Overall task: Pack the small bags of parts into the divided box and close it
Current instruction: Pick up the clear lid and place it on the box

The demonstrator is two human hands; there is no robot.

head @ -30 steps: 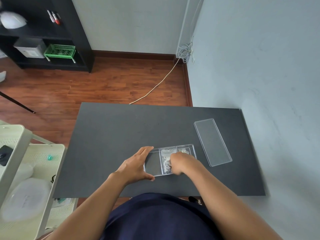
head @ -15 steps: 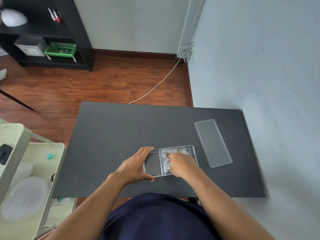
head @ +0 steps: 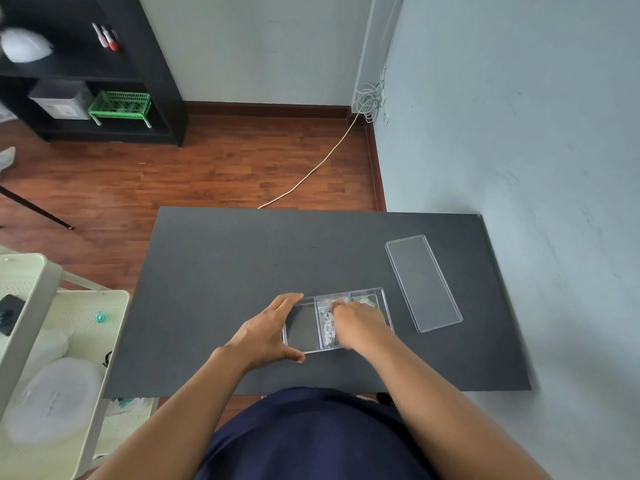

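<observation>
Box of clear plastic sits near the front edge of the dark table, split into three compartments side by side. We see our left hand cupped around its left end, thumb at the near wall and fingers along the far corner, gripping the box. The left compartment is bare. In the middle compartment lies a small bag of pale little parts. Our right hand reaches into the box over the middle and right compartments, fingertips down at the far end of the bag; we cannot tell whether they pinch it or only press on it. Something pale shows in the right compartment, mostly hidden by that hand. The clear lid lies flat on the table, just right of the box and apart from it, angled away toward the wall.
</observation>
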